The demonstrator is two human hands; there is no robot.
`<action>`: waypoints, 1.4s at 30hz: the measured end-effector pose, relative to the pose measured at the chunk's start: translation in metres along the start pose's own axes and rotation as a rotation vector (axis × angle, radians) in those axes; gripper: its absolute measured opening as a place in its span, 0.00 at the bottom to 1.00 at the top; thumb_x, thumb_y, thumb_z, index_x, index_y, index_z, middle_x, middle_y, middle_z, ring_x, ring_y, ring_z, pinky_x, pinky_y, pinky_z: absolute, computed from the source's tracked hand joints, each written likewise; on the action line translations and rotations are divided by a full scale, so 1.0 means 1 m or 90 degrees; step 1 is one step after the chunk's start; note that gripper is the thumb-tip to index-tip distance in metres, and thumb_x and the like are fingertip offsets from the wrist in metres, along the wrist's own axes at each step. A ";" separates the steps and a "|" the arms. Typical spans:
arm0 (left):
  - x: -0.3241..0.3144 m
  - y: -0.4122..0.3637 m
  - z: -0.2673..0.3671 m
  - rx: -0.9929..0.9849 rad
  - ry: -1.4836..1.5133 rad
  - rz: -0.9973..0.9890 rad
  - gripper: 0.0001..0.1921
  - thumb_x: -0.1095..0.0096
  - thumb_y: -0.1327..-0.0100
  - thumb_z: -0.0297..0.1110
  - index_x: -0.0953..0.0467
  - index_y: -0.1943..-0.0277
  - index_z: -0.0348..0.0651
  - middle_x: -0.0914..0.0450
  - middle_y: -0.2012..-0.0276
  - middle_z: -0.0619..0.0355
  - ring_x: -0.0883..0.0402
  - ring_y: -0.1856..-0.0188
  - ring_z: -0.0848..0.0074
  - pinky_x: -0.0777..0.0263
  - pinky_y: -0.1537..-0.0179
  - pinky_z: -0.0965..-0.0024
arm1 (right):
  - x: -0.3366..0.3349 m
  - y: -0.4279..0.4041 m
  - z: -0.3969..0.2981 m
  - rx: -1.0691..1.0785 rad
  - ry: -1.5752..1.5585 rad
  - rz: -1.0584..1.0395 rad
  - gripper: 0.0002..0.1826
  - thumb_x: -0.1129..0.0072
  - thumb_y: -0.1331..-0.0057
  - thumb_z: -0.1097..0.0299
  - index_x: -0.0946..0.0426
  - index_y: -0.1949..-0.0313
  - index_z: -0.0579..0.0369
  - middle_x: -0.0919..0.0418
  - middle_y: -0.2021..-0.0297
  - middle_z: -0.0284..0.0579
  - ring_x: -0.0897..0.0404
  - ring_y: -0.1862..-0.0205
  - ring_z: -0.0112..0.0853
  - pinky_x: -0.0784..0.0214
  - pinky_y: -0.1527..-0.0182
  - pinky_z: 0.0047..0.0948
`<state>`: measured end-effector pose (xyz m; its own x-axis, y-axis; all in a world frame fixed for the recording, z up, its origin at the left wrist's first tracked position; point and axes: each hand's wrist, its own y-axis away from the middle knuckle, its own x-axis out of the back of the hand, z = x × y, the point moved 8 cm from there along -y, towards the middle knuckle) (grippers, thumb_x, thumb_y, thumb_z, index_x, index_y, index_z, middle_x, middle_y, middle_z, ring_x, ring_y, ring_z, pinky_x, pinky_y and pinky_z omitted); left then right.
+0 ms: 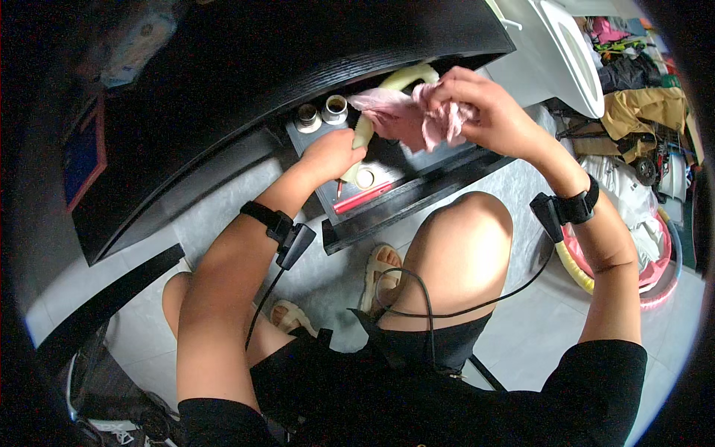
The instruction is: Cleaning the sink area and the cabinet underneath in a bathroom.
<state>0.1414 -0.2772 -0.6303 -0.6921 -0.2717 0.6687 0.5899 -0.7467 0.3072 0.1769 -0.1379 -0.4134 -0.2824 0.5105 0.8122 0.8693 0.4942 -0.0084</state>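
My left hand (334,152) grips a pale yellow, ribbed, tube-like thing (363,129) over the pulled-out black drawer (357,232). The curved thing runs up behind the cloth, and its far bend shows under the desk edge. Bunched in the fingers of my right hand (483,106) is a pink cloth (399,114), part of it hanging over the drawer. Two small round open-topped containers (335,107) stand at the drawer's left side. Near the front lie a red elongated object (362,198), a pencil (339,189) and a pale ring-shaped item (365,179). The cloth hides part of the drawer.
A black desk top (251,61) overhangs the drawer. My right knee (475,223) is close to the drawer front. A black cable (475,314) loops across my lap between wrist straps. A white appliance-like body (536,50) and piled bags (620,184) are at the right.
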 end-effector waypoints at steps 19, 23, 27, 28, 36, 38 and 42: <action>0.006 0.000 -0.011 0.026 -0.016 0.061 0.18 0.41 0.39 0.45 0.23 0.63 0.35 0.20 0.64 0.42 0.21 0.59 0.52 0.28 0.58 0.55 | -0.123 0.009 0.190 -0.244 -0.024 -0.494 0.28 0.38 0.55 0.78 0.24 0.51 0.47 0.20 0.58 0.43 0.22 0.54 0.37 0.29 0.51 0.31; 0.008 -0.004 -0.008 0.032 -0.022 0.053 0.18 0.43 0.38 0.44 0.24 0.62 0.34 0.20 0.63 0.42 0.20 0.58 0.52 0.27 0.57 0.54 | -0.116 0.019 0.218 -0.215 0.241 -0.400 0.24 0.40 0.50 0.76 0.27 0.50 0.52 0.20 0.60 0.44 0.20 0.58 0.35 0.28 0.54 0.27; 0.008 -0.011 -0.006 0.023 -0.024 0.077 0.17 0.44 0.38 0.43 0.24 0.62 0.34 0.20 0.63 0.43 0.20 0.58 0.52 0.27 0.56 0.53 | -0.157 0.040 0.238 -0.129 0.033 -0.485 0.17 0.44 0.45 0.78 0.31 0.54 0.58 0.22 0.60 0.45 0.20 0.61 0.35 0.28 0.55 0.27; 0.006 -0.013 -0.003 0.023 -0.007 0.066 0.17 0.43 0.39 0.44 0.24 0.61 0.35 0.20 0.63 0.42 0.21 0.58 0.52 0.28 0.56 0.54 | -0.162 0.039 0.216 -0.269 -0.007 -0.603 0.15 0.45 0.46 0.80 0.31 0.57 0.59 0.24 0.64 0.43 0.20 0.62 0.34 0.28 0.55 0.27; 0.007 -0.001 -0.012 0.049 -0.008 0.065 0.17 0.41 0.39 0.44 0.24 0.59 0.35 0.20 0.62 0.41 0.21 0.57 0.52 0.29 0.56 0.54 | -0.175 0.035 0.143 -0.337 -0.176 -0.706 0.27 0.47 0.43 0.74 0.27 0.41 0.50 0.20 0.53 0.39 0.25 0.56 0.28 0.32 0.52 0.28; -0.001 -0.008 -0.005 0.047 -0.002 0.053 0.17 0.41 0.39 0.43 0.24 0.59 0.35 0.20 0.62 0.42 0.21 0.57 0.52 0.28 0.56 0.54 | -0.160 0.070 0.177 -0.302 -0.179 -0.729 0.27 0.48 0.42 0.73 0.28 0.41 0.46 0.19 0.57 0.35 0.23 0.65 0.27 0.27 0.64 0.31; 0.004 0.002 -0.005 0.036 -0.016 0.056 0.17 0.41 0.39 0.43 0.24 0.59 0.35 0.20 0.61 0.43 0.21 0.57 0.52 0.28 0.55 0.54 | -0.126 0.071 0.183 -0.218 -0.009 -0.640 0.25 0.52 0.40 0.75 0.28 0.42 0.47 0.19 0.55 0.37 0.23 0.60 0.29 0.27 0.57 0.32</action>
<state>0.1381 -0.2828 -0.6305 -0.6263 -0.3188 0.7114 0.6713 -0.6846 0.2842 0.1998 -0.0380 -0.6231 -0.9373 -0.0131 0.3482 0.3016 0.4702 0.8294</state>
